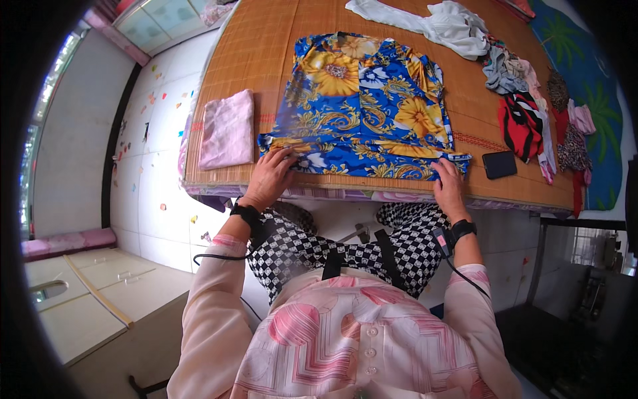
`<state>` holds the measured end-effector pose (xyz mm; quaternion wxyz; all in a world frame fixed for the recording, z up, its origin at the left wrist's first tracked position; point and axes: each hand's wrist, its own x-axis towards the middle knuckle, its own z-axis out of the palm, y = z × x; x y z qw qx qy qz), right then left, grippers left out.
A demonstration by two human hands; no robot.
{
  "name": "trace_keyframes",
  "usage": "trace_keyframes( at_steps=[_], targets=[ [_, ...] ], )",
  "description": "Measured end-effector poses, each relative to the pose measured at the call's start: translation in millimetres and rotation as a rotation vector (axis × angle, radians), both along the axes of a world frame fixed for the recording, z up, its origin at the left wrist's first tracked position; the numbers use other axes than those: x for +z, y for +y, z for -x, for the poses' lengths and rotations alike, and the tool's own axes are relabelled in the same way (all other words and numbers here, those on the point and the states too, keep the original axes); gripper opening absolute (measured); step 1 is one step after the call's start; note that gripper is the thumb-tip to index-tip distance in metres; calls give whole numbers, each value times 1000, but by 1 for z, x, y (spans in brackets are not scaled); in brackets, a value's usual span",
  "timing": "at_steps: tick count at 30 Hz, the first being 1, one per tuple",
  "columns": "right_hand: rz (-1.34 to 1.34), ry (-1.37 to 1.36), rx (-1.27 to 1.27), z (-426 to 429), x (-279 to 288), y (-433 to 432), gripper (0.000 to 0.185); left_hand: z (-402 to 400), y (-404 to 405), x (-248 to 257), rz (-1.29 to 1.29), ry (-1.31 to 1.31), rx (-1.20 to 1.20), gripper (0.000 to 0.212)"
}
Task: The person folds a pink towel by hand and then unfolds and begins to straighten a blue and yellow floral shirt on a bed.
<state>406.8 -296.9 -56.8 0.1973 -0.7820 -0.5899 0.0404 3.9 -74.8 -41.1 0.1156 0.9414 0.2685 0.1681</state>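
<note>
A blue garment with yellow and white flowers (371, 104) is spread on a woven bamboo mat (468, 107), its neckline away from me. The edge nearest me is turned up in a band across its whole width. On the band's left end rests my left hand (271, 174), its fingertips on the cloth. My right hand (449, 185) touches the band's right end with its fingers. Whether either hand pinches the fabric, I cannot tell. Both wrists wear black straps with cables.
Left of the garment lies a folded pink cloth (227, 130). A black phone-like object (499, 165) is to the right. Beyond it are a red and black garment (521, 124), grey clothing (503, 72) and a white garment (451, 30). The mat's near edge runs before my knees.
</note>
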Motion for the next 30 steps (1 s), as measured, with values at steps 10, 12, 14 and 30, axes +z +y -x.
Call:
trace_keyframes(
  at_steps=[10, 12, 14, 30],
  targets=[
    [-97, 52, -82, -17, -7, -1, 31, -1, 6, -5, 17, -77, 47, 18],
    [-113, 51, -80, -18, -5, -2, 26, 0, 4, 0, 54, -88, 29, 19],
    [-109, 45, -72, -21, -3, -2, 23, 2, 4, 4, 110, -91, -4, 20],
    [156, 181, 49, -48, 63, 4, 17, 5, 14, 75, 482, 82, 15, 14]
  ],
)
